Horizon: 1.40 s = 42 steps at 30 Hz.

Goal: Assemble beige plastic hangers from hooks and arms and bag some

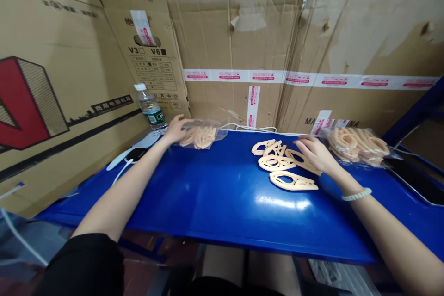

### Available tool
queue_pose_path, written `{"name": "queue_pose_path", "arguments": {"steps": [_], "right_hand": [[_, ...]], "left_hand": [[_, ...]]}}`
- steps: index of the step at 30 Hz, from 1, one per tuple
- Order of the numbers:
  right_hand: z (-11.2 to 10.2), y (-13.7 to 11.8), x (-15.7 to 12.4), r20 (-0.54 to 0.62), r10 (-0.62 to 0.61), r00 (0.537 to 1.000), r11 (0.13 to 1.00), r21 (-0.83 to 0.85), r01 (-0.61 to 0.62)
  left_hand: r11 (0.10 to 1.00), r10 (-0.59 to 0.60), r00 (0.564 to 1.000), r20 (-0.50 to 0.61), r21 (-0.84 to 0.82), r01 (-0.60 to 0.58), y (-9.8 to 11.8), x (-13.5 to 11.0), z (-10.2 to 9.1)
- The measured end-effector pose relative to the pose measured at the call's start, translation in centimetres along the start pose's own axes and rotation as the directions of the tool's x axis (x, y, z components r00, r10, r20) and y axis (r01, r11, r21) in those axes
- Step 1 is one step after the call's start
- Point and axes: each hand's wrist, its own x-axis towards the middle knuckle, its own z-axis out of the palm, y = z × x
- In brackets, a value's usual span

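My left hand (176, 129) reaches to the far left of the blue table (215, 199) and grips the edge of a clear plastic bag (203, 135) holding several beige cut-out pieces. My right hand (314, 152) lies with its fingers stretched flat on a loose pile of beige cut-out pieces (282, 163) near the table's middle right. One piece (293, 181) lies closest to me. A white bead bracelet (356, 194) sits on my right wrist.
A second clear bag (359, 144) of beige pieces lies at the far right. A water bottle (151, 108), a white cable (249, 127) and a black and white device (137, 150) are at the back left. Cardboard boxes (243, 32) wall the back and left.
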Motion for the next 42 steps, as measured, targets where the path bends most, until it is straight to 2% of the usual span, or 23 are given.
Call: {"name": "queue_pose_path", "arguments": {"steps": [2,6,7,8,9,10,11,12,13,15,17,18,20,22,23,25,28,31,34,38,42], "right_hand": [[-1.2,-0.3,-0.1,0.008,0.015,1.000,0.999,0.052,-0.016],[-3.3,-0.7,-1.6,0.120,-0.033,0.992,0.995,0.100,0.021],[-3.5,-0.7,-2.2,0.166,-0.039,0.985,0.996,0.085,0.025],[-3.6,-0.7,-2.9,0.218,-0.041,0.975,0.998,0.060,0.029],[-3.5,-0.7,-3.7,0.271,-0.040,0.962,0.999,0.029,0.033],[-3.3,-0.7,-4.4,0.323,-0.039,0.946,0.999,-0.001,0.042],[-2.9,-0.9,-5.1,0.371,-0.042,0.928,0.998,-0.025,0.055],[-2.4,-1.1,-5.6,0.414,-0.043,0.909,0.997,-0.044,0.067],[-1.9,-1.5,-5.9,0.448,-0.041,0.893,0.995,-0.060,0.075],[-0.6,-2.6,-6.1,0.486,-0.037,0.873,0.993,-0.084,0.088],[0.7,-3.9,-5.4,0.495,-0.034,0.868,0.991,-0.096,0.094],[1.3,-4.4,-4.9,0.495,-0.042,0.868,0.991,-0.091,0.099],[2.5,-5.2,-3.4,0.491,-0.081,0.867,0.990,-0.058,0.126],[3.5,-5.3,-1.8,0.479,-0.126,0.869,0.988,-0.018,0.153],[4.1,-5.1,-0.9,0.471,-0.147,0.870,0.986,0.003,0.165],[5.1,-4.3,0.7,0.449,-0.187,0.874,0.981,0.044,0.187],[6.5,-3.2,2.9,0.392,-0.258,0.883,0.966,0.092,0.242],[7.5,-2.8,4.5,0.307,-0.265,0.914,0.964,0.068,0.257],[8.0,-3.0,5.3,0.222,-0.160,0.962,0.985,-0.029,0.170],[7.9,-3.9,4.9,0.129,-0.062,0.990,0.991,-0.108,0.076],[7.1,-4.9,3.8,0.062,-0.013,0.998,0.990,-0.141,0.022]], "left_hand": [[0.999,0.004,0.999,-0.045,0.052,-0.002,0.4,-0.5,1.3],[0.991,0.104,0.993,0.056,0.080,-0.108,1.8,-1.4,2.3],[0.989,0.118,0.992,0.037,0.087,-0.121,2.5,-1.7,2.3],[0.987,0.133,0.991,-0.024,0.093,-0.130,3.4,-2.1,2.3],[0.984,0.160,0.977,-0.144,0.102,-0.146,4.7,-2.6,2.1],[0.979,0.203,0.935,-0.292,0.093,-0.184,6.2,-3.4,2.0],[0.959,0.279,0.875,-0.395,0.076,-0.272,8.0,-4.5,1.9],[0.918,0.381,0.822,-0.424,0.067,-0.391,9.9,-5.8,2.0],[0.852,0.500,0.776,-0.385,0.057,-0.521,12.0,-7.4,2.2],[0.707,0.698,0.699,-0.155,-0.006,-0.707,15.9,-10.8,3.3],[0.667,0.743,0.654,0.141,-0.066,-0.742,18.9,-13.5,5.1],[0.694,0.709,0.660,0.247,-0.078,-0.716,19.8,-14.3,6.2],[0.792,0.579,0.723,0.376,-0.048,-0.609,20.7,-14.4,8.4],[0.869,0.446,0.794,0.413,0.014,-0.495,20.5,-12.9,10.1],[0.882,0.417,0.808,0.416,0.029,-0.470,20.1,-11.8,10.7],[0.888,0.408,0.806,0.429,0.021,-0.460,19.1,-9.2,11.4],[0.883,0.423,0.780,0.461,-0.016,-0.469,17.8,-5.8,11.7],[0.884,0.427,0.801,0.419,-0.008,-0.467,17.2,-3.7,12.1],[0.877,0.457,0.830,0.319,-0.007,-0.480,17.4,-2.8,12.8],[0.858,0.509,0.837,0.204,-0.041,-0.512,18.5,-2.9,13.0],[0.848,0.529,0.830,0.176,-0.119,-0.516,19.5,-3.8,12.5]]}}
